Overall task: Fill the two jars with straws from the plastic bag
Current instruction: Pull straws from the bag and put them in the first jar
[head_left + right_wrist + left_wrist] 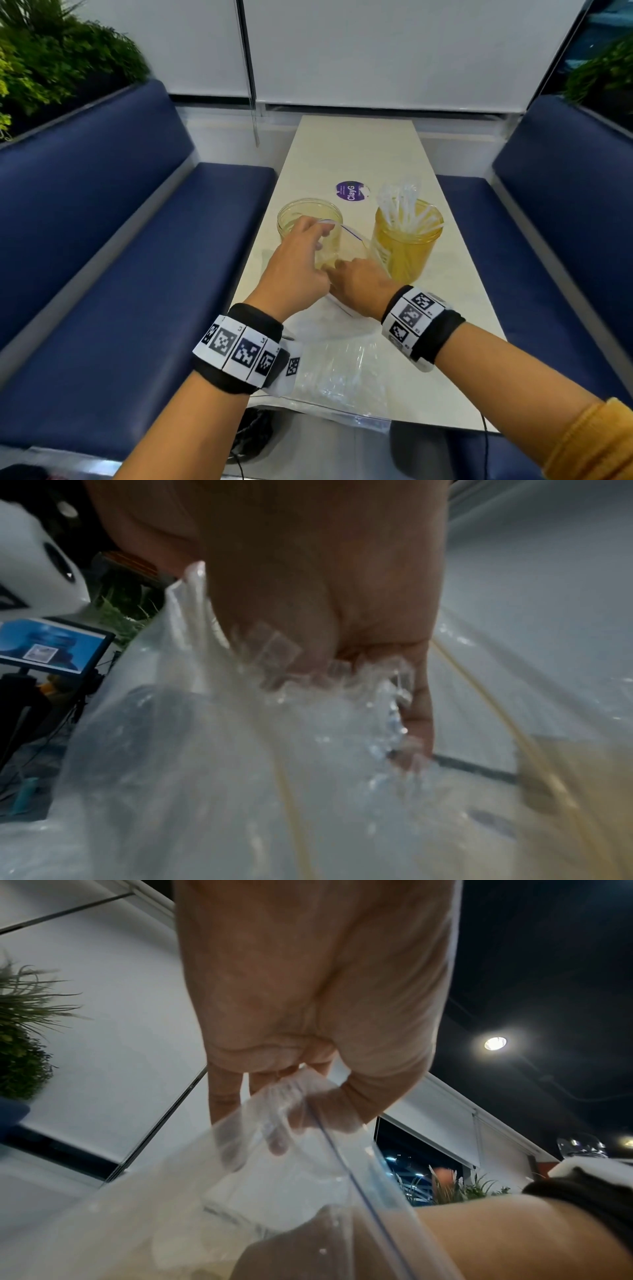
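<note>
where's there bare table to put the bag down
Bare: the far end of the table beyond the purple sticker, and the strip right of the filled jar. Crowded: the near end, under both hands and the plastic bag.

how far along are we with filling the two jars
About halfway. Done: the right jar already holds a bunch of wrapped straws. In hand: the left hand holds the plastic bag open by its rim while the right hand reaches inside. Left: the left jar looks empty.
</note>
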Demonstrator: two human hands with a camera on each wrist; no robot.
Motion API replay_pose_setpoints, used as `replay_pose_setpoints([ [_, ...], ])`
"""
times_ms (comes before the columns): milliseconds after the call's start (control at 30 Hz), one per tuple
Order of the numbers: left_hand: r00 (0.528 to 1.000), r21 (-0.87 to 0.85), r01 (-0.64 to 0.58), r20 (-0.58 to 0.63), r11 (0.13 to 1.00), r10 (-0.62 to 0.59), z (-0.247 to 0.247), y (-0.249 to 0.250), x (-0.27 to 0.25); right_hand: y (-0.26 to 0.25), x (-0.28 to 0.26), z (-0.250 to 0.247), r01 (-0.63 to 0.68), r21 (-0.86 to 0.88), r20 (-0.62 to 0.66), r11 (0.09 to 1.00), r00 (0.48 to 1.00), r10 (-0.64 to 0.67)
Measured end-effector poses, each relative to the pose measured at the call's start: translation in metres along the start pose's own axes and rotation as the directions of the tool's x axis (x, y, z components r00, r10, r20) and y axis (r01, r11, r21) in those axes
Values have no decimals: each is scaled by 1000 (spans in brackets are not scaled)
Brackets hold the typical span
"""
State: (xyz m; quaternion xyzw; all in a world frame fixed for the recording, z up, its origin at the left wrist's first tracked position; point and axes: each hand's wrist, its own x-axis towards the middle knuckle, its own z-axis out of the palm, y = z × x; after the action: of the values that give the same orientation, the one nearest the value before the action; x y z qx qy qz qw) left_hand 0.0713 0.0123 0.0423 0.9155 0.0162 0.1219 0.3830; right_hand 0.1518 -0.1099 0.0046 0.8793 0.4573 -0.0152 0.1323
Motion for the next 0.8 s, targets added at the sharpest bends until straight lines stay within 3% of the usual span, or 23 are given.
replay_pose_setpoints([
  [233,999,36,-30,-26,999,31,4,-6,-1,12,-1,-12,-8,118,-89,993,996,18],
  [533,992,-14,0,-124,1000,-1,13,-7,1,27,-29,-94,-31,246,-197,969,977,81],
  [700,957,75,34,-291,997,-10,23,-6,7,28,-40,-129,14,315,-351,949,931,103],
  [800,925,90,51,-379,995,-13,27,-10,13,31,-34,-133,39,391,-487,919,856,171],
])
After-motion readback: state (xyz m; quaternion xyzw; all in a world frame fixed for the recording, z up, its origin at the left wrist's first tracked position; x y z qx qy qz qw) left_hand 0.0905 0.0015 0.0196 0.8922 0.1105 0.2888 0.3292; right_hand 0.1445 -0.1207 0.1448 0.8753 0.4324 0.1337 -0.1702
